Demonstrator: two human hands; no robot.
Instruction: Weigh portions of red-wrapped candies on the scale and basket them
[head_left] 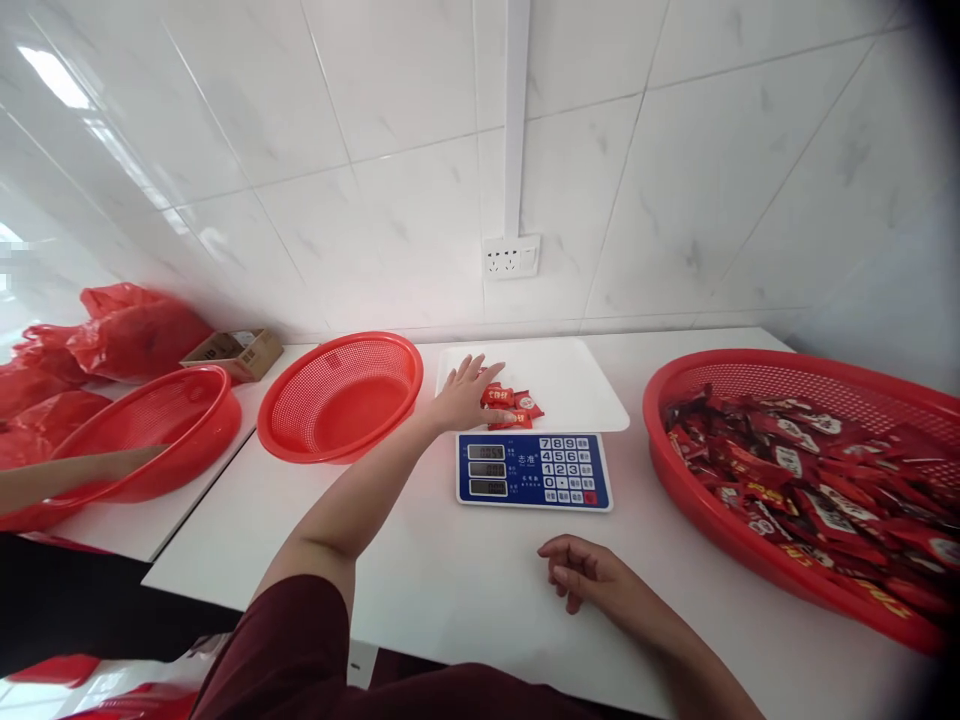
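Note:
My left hand (466,396) reaches onto the white tray (577,385) of a weighing scale, its fingers spread over several small red wrapped packets (529,403). Its fingers and palm hide part of the pile. Below the tray is the scale's blue key panel (534,470), with three small displays and number keys. My right hand (583,572) hovers low over the white table in front of the panel. Its fingers are loosely bent and apart, with nothing in them.
To the right stands a big red basket (660,440) full of red packets. A red basket (345,395) with nothing in it sits left of the scale. Farther left, another person's arm (82,473) reaches into a red basket (214,400), near red bags (142,335) and a cardboard box (255,357).

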